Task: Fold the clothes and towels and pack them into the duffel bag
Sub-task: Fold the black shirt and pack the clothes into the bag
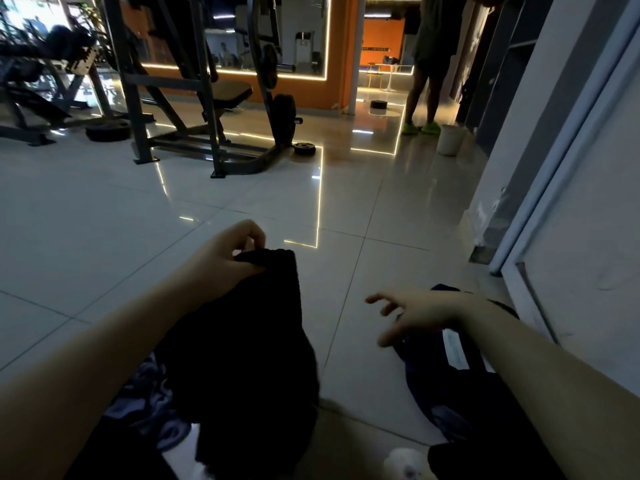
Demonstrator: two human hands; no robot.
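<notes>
My left hand (228, 249) pinches the top edge of a black towel (249, 341) and holds it up off the tiled floor; the cloth hangs down towards my lap. A patterned purple-and-white garment (152, 407) lies under it at the lower left. My right hand (415, 315) hovers with fingers spread and loose, holding nothing, just above a dark navy duffel bag (457, 393) with a white label that lies on the floor at the right. Much of the bag is hidden by my right forearm.
A white wall and door frame (571, 237) stand close on the right. A weight bench and rack (207, 109) with plates on the floor fill the back left. A person in green shoes (420, 128) stands far back beside a white bucket (450, 138).
</notes>
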